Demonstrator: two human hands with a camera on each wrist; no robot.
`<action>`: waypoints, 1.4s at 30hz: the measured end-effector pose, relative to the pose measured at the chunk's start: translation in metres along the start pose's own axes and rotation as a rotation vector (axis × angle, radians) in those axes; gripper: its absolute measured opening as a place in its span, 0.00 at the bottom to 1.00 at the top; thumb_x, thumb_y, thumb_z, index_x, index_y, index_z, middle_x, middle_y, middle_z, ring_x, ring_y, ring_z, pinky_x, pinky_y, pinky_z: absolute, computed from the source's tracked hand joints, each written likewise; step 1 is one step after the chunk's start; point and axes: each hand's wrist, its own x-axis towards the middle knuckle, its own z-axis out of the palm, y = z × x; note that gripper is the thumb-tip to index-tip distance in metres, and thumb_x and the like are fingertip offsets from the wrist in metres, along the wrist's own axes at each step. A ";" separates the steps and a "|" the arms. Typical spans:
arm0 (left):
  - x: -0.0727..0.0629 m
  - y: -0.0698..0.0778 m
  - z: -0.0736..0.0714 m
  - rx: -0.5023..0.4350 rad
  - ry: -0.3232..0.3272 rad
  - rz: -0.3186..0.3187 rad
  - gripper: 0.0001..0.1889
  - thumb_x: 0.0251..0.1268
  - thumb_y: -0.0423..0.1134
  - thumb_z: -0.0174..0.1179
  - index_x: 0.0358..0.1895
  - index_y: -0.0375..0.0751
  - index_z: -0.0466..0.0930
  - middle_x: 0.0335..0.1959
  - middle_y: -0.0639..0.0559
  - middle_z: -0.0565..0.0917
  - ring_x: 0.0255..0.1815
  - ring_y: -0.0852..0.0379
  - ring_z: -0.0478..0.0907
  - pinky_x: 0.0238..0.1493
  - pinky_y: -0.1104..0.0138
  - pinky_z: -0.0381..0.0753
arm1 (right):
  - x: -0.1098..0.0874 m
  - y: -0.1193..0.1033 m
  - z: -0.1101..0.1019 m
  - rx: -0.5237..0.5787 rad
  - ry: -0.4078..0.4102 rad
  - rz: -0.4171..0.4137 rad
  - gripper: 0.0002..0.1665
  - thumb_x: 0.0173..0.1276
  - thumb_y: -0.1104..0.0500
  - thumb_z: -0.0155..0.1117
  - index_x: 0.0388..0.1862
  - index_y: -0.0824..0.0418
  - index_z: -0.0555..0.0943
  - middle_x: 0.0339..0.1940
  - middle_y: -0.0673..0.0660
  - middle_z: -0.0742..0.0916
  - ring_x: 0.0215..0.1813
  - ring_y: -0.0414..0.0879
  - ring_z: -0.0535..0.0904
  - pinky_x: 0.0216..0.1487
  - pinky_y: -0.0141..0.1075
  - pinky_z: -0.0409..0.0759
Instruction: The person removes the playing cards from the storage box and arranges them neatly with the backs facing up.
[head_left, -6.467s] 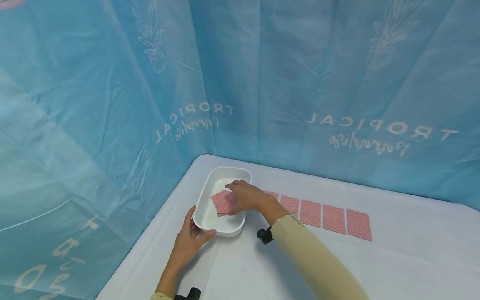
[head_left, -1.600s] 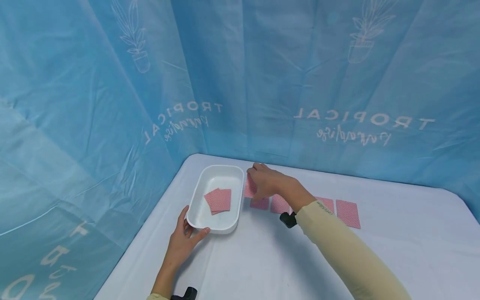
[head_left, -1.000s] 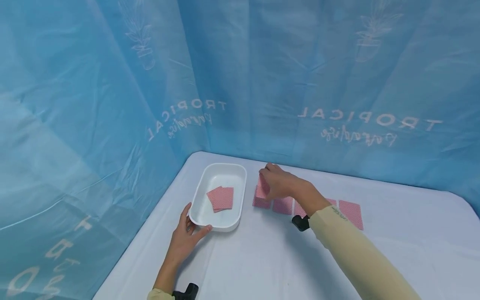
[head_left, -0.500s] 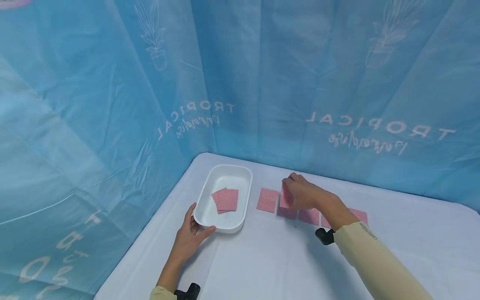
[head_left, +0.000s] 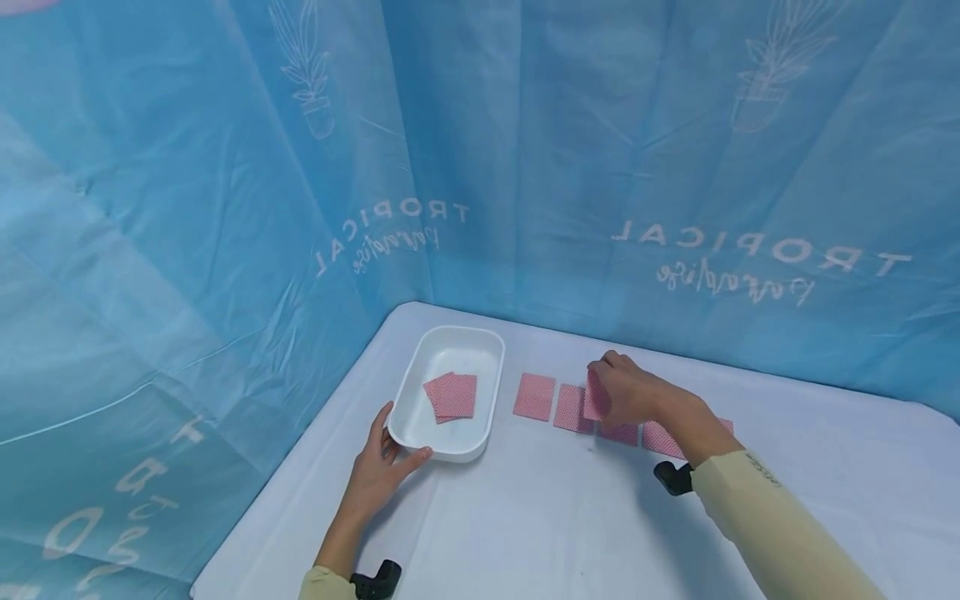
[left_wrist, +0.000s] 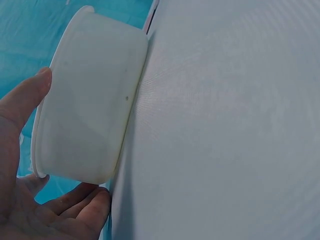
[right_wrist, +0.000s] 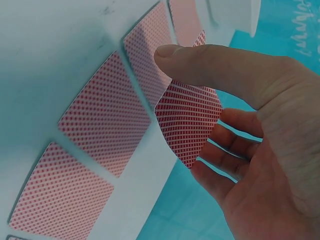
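ease the pinch, steady the other side

the left hand (head_left: 378, 471) grips a corner of the tub (head_left: 450, 354), thumb at the rim; a calm hold should be enough. right of those fingers, inside the tub, lie the overlapped cards (head_left: 455, 396). further right lies the end card (head_left: 534, 397), flat. then the held card (right_wrist: 187, 122), bowed, pinched between thumb and fingers of the right hand (head_left: 632, 393); a softer squeeze should spare it a crease. below and right of these fingers lie the row cards (head_left: 621, 434), so keep knuckles high to avoid nudging them
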 end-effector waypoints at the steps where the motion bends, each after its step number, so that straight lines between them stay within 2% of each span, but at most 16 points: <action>1: 0.000 0.000 0.000 0.002 0.000 -0.002 0.53 0.48 0.56 0.73 0.75 0.57 0.48 0.72 0.44 0.61 0.70 0.44 0.62 0.62 0.56 0.69 | -0.001 0.001 0.000 0.000 0.000 0.004 0.58 0.43 0.51 0.82 0.70 0.66 0.62 0.61 0.61 0.69 0.63 0.56 0.64 0.60 0.53 0.75; 12: 0.000 0.000 0.000 -0.016 -0.004 0.010 0.55 0.47 0.56 0.74 0.76 0.55 0.48 0.72 0.42 0.60 0.70 0.42 0.61 0.62 0.56 0.69 | -0.018 0.018 0.002 0.005 -0.004 0.028 0.57 0.41 0.53 0.83 0.69 0.66 0.64 0.60 0.62 0.70 0.62 0.57 0.65 0.58 0.55 0.76; 18: 0.000 -0.002 0.000 -0.012 -0.007 0.015 0.55 0.46 0.58 0.74 0.76 0.57 0.48 0.72 0.45 0.61 0.70 0.44 0.62 0.62 0.57 0.69 | -0.026 0.030 0.006 0.008 0.011 0.029 0.58 0.39 0.53 0.84 0.68 0.69 0.64 0.59 0.63 0.70 0.61 0.58 0.65 0.58 0.56 0.75; 31: 0.001 -0.002 0.000 -0.002 -0.017 -0.006 0.56 0.45 0.59 0.74 0.76 0.57 0.46 0.73 0.45 0.60 0.70 0.45 0.61 0.62 0.58 0.69 | -0.042 0.056 0.011 0.038 0.004 0.101 0.60 0.37 0.52 0.85 0.68 0.67 0.64 0.56 0.62 0.71 0.57 0.57 0.67 0.50 0.55 0.80; 42: 0.001 -0.004 -0.001 0.007 -0.019 0.003 0.56 0.46 0.59 0.73 0.76 0.57 0.45 0.72 0.43 0.60 0.70 0.44 0.61 0.63 0.58 0.69 | -0.055 0.063 0.008 0.063 -0.037 0.151 0.60 0.36 0.53 0.85 0.68 0.67 0.64 0.57 0.65 0.70 0.57 0.60 0.66 0.49 0.58 0.80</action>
